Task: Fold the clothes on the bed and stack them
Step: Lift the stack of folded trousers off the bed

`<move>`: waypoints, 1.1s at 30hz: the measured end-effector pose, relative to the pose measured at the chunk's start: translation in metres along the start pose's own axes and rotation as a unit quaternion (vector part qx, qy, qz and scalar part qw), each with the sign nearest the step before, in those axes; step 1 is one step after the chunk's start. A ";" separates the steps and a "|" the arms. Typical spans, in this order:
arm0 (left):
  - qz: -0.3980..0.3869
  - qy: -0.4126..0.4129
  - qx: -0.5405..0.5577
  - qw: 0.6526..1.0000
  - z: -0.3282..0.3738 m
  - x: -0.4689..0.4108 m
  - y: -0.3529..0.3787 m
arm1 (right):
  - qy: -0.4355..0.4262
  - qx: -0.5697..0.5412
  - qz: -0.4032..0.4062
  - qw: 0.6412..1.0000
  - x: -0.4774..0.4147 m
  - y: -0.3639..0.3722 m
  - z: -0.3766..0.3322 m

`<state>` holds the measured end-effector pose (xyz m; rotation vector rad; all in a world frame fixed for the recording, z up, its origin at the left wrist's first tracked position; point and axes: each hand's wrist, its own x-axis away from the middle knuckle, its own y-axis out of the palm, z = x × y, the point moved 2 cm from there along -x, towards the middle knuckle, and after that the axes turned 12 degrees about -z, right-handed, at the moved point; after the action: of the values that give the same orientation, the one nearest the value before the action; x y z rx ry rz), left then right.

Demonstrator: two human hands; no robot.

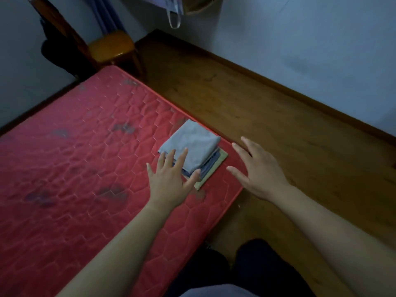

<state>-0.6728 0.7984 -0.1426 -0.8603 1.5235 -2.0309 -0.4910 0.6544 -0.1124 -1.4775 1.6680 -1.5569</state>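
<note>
A small stack of folded clothes sits near the right edge of the red quilted mattress [70, 159]. Its top piece is a light grey-blue folded garment [192, 144]; under it lies a darker blue piece [211, 165], and a pale yellow-green one [214, 171] is at the bottom. My left hand [169, 179] is open with fingers spread, its fingertips over the near left corner of the stack. My right hand [257, 170] is open too, hovering just right of the stack above the mattress edge, holding nothing.
The wooden bed frame [267, 116] runs along the right of the mattress, against a pale wall. A wooden chair [109, 47] stands beyond the far corner. A bag with clear handles [174, 17] hangs from above. My dark-trousered legs [252, 269] are at the bottom.
</note>
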 end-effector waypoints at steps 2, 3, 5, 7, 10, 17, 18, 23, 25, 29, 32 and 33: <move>-0.002 -0.035 0.001 0.999 -0.001 -0.024 -0.001 | -0.026 -0.002 -0.010 1.000 -0.036 -0.010 0.013; -0.004 -0.055 0.007 0.998 -0.002 -0.037 0.001 | -0.042 -0.002 -0.013 0.999 -0.057 -0.014 0.019; -0.017 -0.104 0.015 0.994 -0.006 -0.063 0.012 | -0.078 0.001 -0.026 0.997 -0.103 -0.016 0.033; -0.037 -0.160 0.026 0.986 -0.009 -0.097 0.028 | -0.115 0.006 -0.041 0.992 -0.156 -0.013 0.045; -0.046 -0.234 0.053 0.970 -0.010 -0.151 0.054 | -0.156 0.002 -0.069 0.985 -0.235 0.003 0.058; -0.014 -0.372 0.171 0.912 -0.044 -0.246 0.152 | -0.183 0.056 -0.114 0.975 -0.393 0.086 0.085; 0.000 -0.394 0.196 0.898 -0.053 -0.255 0.171 | -0.178 0.071 -0.119 0.974 -0.412 0.104 0.090; 0.041 -0.473 0.283 0.833 -0.092 -0.289 0.261 | -0.159 0.008 -0.153 0.975 -0.480 0.188 0.101; 0.063 -0.476 0.332 0.812 -0.098 -0.296 0.291 | -0.163 -0.045 -0.172 0.970 -0.495 0.217 0.100; 0.124 -0.440 0.413 0.788 -0.095 -0.302 0.325 | -0.147 -0.158 -0.221 0.951 -0.500 0.253 0.109; 0.137 -0.435 0.422 0.783 -0.099 -0.304 0.337 | -0.146 -0.190 -0.202 0.950 -0.499 0.266 0.113; 0.134 -0.437 0.428 0.779 -0.100 -0.304 0.339 | -0.141 -0.195 -0.200 0.950 -0.498 0.268 0.112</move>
<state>-0.5344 0.9776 -0.5507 -0.8952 0.1303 -1.4627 -0.3309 0.9877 -0.5554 -2.2441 1.6351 -1.1490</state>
